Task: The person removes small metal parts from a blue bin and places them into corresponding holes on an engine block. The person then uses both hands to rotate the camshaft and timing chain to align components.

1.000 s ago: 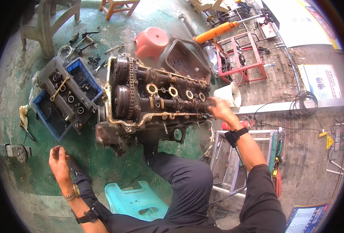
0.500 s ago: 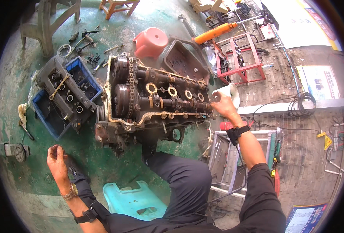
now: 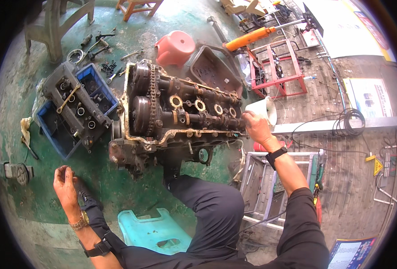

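Observation:
A greasy engine cylinder head (image 3: 185, 107) lies open in front of me, its camshafts and timing chain (image 3: 153, 101) exposed. At its right end my right hand (image 3: 256, 125) is closed, fingertips at the casting's edge; whatever they pinch is hidden by the fingers. Well apart from the engine, my left hand (image 3: 66, 184) is raised at the lower left, fingers pressed together with nothing visible in them. Between that hand and the far left chair lies a dark valve cover (image 3: 75, 105) with a wrench (image 3: 68, 99) on it, across blue bins (image 3: 57, 141).
Beyond the engine are a pink stool (image 3: 176, 47) and a dark tray (image 3: 214, 69). An orange-cylinder hoist (image 3: 250, 38) and red frame (image 3: 277, 71) stand at the far right. A metal cart (image 3: 263, 188) is beside my right forearm, a turquoise stool (image 3: 156, 231) near my legs.
My right hand has turned over at the engine's right end, its fingers curling in more and the back of the hand now showing. My left hand stays nearly where it was.

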A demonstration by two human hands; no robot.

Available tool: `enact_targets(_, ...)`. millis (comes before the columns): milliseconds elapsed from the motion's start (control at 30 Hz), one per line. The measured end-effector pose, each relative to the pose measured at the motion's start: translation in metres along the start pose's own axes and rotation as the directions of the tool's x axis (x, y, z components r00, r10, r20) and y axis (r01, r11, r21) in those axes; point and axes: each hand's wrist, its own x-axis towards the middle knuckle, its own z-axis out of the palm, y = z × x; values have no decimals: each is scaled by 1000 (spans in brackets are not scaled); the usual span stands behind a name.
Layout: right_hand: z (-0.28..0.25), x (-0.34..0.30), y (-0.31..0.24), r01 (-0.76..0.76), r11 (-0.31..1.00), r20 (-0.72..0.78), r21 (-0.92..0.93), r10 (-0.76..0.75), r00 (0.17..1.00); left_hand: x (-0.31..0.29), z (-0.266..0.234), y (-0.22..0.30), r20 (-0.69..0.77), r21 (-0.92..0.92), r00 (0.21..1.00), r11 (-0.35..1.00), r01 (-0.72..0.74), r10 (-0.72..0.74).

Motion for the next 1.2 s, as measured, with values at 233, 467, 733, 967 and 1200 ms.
enact_targets(233, 10, -14, -8, 4, 976, -99, 217, 18, 995, -2, 1, 4, 9, 14, 1000, 1000, -4, 4)
enact_targets(467, 9, -17, -13, 27, 971, -159, 236, 11, 987, -3, 4, 6, 1, 23, 1000, 1000, -16, 16)
enact_targets(733, 14, -11, -11, -15, 946, -154, 324, 69, 986, -2, 3, 6, 14, -2, 1000, 1000, -27, 27)
enact_targets(967, 19, -7, -15, -27, 963, -203, 269, 84, 976, -5, 3, 8, 0, -9, 999, 999, -37, 37)
enact_targets(1200, 16, -9, -22, -131, 949, -153, 288, 181, 972, -5, 2, 8, -9, -6, 999, 999, -42, 42)
